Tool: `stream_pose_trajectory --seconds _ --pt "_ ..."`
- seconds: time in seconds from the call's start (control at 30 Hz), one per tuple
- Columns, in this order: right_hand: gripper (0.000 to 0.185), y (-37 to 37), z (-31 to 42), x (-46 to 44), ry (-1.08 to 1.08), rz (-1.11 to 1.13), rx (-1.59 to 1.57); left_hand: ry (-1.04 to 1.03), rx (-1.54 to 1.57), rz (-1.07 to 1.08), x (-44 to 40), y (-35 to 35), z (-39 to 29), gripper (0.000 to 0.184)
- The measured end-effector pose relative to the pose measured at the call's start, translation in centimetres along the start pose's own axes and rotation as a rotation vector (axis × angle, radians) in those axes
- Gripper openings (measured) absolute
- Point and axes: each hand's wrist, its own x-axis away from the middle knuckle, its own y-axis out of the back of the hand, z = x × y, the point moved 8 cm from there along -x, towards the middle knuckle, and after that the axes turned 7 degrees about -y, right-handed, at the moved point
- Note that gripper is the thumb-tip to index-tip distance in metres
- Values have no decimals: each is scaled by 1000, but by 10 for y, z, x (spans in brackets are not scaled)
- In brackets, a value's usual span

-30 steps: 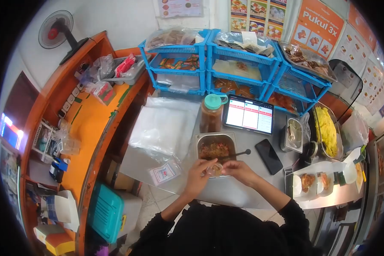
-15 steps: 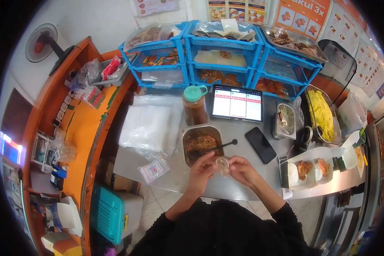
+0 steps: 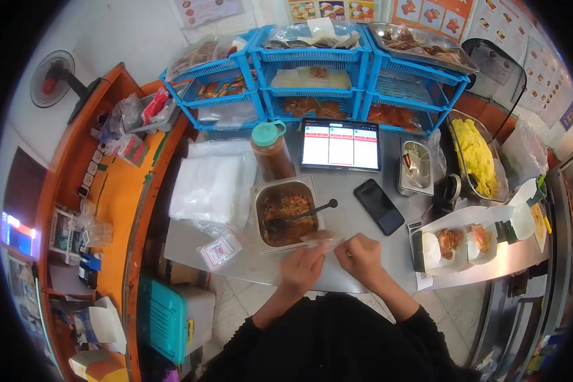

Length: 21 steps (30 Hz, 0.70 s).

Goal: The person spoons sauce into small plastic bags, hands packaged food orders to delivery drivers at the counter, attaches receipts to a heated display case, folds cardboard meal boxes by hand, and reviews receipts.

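A small clear plastic cup [image 3: 323, 236] is tipped on its side just above the table's front, blurred by motion. My left hand [image 3: 302, 266] has its fingers closed around it from the left. My right hand [image 3: 361, 260] is curled up close by on the right, fingers pinched near the cup's edge; what sits in that pinch is too small to tell. Just beyond my left hand stands a square steel pan [image 3: 264, 244] of chopped, reddish-brown food. A black spoon [image 3: 305, 212] rests in the food, its handle over the right rim.
Behind the pan are a brown-filled bottle [image 3: 275, 156], a tablet [image 3: 340, 145] and blue racks [image 3: 312, 57]. A phone [image 3: 379, 206], steel container [image 3: 416, 167] and food boxes [image 3: 436, 251] lie right; plastic bags [image 3: 210, 188] and a small packet [image 3: 220, 251] left.
The cup has gone from facing up to lying on its side between my hands. My right hand has curled tighter and drawn slightly away from my left. The view has shifted a little.
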Motion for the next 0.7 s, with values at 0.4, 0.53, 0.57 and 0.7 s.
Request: stream_pose_trajectory --seconds 0.4,0.53,0.57,0.7 --pt "12 13 -13 -19 -461 297 -390 546 843 517 29 -43 40 37" --pt "9 29 50 -44 114 34 67 579 828 565 24 -40 34 28" --pt "8 15 55 -33 216 91 81 563 842 580 26 -42 34 28" --pt "12 0 41 -13 274 185 144 387 709 789 33 -49 32 19"
